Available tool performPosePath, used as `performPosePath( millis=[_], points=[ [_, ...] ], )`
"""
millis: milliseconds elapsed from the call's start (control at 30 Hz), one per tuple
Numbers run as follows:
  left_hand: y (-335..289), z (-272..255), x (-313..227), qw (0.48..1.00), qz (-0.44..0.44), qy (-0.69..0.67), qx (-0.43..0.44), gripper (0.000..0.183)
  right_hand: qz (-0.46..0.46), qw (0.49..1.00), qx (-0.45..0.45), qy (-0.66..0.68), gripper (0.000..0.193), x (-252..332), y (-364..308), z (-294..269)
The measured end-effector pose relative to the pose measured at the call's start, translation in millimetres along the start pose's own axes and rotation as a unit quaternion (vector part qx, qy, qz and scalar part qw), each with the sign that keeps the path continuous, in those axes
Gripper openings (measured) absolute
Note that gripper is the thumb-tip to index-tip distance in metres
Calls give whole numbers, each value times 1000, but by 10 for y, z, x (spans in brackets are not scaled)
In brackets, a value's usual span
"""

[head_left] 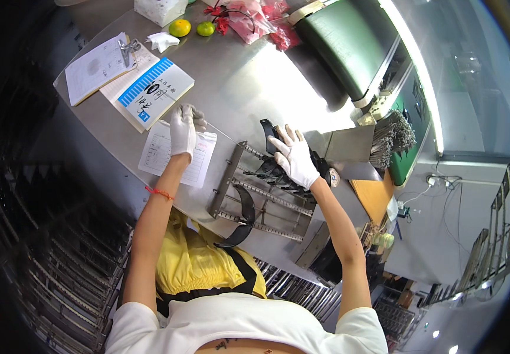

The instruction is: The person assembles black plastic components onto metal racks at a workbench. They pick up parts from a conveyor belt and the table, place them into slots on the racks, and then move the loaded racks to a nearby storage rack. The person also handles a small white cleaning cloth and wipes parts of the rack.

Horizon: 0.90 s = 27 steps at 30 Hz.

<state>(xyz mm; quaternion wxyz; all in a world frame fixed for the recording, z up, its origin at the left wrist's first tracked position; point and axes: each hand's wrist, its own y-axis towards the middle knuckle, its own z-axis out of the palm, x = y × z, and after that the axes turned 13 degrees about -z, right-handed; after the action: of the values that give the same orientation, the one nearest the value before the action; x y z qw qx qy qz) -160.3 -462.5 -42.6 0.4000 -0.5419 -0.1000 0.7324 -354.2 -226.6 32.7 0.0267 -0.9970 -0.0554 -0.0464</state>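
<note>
My left hand point(183, 131), in a white glove, is closed around the end of a thin metal rod point(222, 133). The rod slants down toward the near-left corner of a metal rack point(224, 184) with notched bars. My right hand point(294, 154), gloved too, rests with fingers spread over several black curved pieces point(266, 170) bunched at the rack's far side. One black curved piece point(268, 131) stands up beside its fingertips. Another long black curved piece point(247, 207) sits across the rack's near bars. Whatever lies under my right palm is hidden.
A paper form point(202, 168) lies under my left hand, with a notebook point(157, 91) and clipboard point(94, 69) beyond. To the right stand a metal box of wire hooks point(392, 141), a brown envelope point(373, 197) and a green conveyor belt point(349, 44). Fruit point(180, 28) sits at the back.
</note>
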Motion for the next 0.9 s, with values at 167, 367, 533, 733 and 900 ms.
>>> performPosePath(
  millis=[167,367,533,733,900],
  points=[
    [-107,1,387,994,-73,3,87,20,6,1000,2,-9,45,-5,-9,12],
    [-48,73,399,984,-141,96,58,20,3,1000,-4,-30,47,16,-41,8],
    [-158,294,848,982,-114,137,67,27,-6,999,-27,-39,46,5,-46,8],
    [143,-37,447,995,-31,95,-9,26,-4,999,-45,-25,48,10,-95,-15],
    [172,-90,456,977,-162,120,65,20,-11,998,-58,-20,49,30,-81,-29]
  ],
)
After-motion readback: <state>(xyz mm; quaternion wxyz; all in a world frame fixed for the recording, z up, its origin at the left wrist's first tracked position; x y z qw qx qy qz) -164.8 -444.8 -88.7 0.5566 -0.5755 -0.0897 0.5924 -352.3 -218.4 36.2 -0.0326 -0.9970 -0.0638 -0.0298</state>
